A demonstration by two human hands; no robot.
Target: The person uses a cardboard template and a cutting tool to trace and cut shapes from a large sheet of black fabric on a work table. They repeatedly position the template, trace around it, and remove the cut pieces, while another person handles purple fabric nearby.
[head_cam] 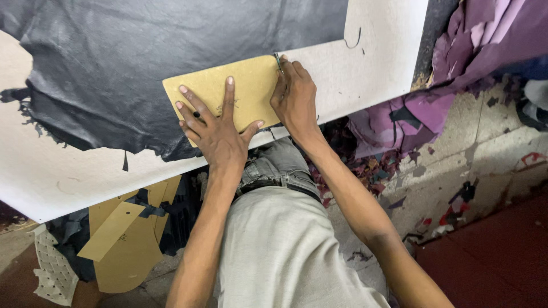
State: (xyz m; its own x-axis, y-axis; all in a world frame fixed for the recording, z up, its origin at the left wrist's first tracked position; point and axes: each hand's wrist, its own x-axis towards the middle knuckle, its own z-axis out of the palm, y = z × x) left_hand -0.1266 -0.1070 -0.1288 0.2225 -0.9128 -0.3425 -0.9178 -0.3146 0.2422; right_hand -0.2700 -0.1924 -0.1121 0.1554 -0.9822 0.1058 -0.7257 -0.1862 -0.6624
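Cardboard pattern (240, 91), tan and rounded at the corners, is pressed flat on dark leather (142, 57) that is spread over a white surface (377, 63). It is held down by the left hand (217, 128), whose fingers are spread wide across it. A thin metal blade (278, 61) is gripped by the right hand (294, 100), closed around it at the pattern's right edge, touching it. More tan patterns (123, 236) are seen on the floor below the surface, and purple scraps (422, 108) are heaped to the right.
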